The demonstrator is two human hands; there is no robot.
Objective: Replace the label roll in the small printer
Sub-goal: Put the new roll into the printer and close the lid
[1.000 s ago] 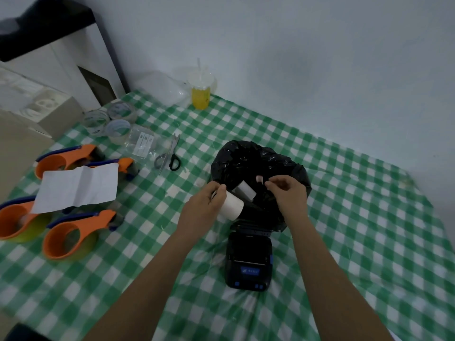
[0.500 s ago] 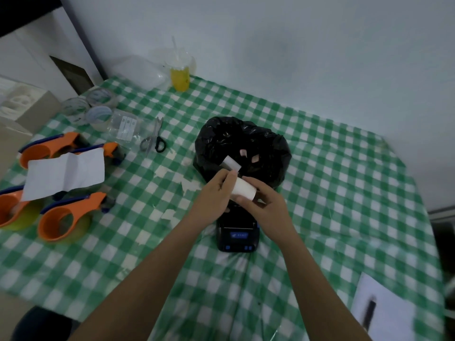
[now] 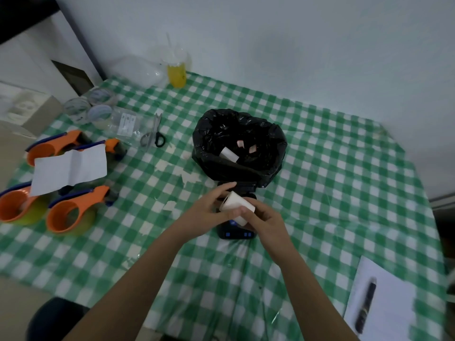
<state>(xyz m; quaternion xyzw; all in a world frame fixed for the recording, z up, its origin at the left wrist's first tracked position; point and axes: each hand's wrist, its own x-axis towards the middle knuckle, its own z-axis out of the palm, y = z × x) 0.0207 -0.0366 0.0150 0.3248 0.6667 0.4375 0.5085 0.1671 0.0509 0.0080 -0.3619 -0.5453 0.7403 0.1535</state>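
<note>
A white label roll (image 3: 235, 202) is held just above the small black printer (image 3: 236, 233), which lies on the green checked tablecloth and is mostly hidden by my hands. My left hand (image 3: 208, 211) grips the roll from the left. My right hand (image 3: 264, 219) holds its right end, fingers curled round it. Only the printer's front edge with blue buttons shows. Behind it stands a black bag-lined bin (image 3: 240, 146) with a white paper piece (image 3: 229, 155) and small pink scraps inside.
Several orange tape dispensers (image 3: 73, 210) and a white sheet (image 3: 70, 167) lie at the left. Scissors (image 3: 154, 134), tape rolls (image 3: 98, 112) and a yellow drink cup (image 3: 176, 72) sit toward the back. A white pad with a black pen (image 3: 366, 305) lies at the front right.
Both hands drew back from the bin's mouth and came together over the printer with the roll. My right hand, empty over the bin before, now holds the roll too. The view pulled back.
</note>
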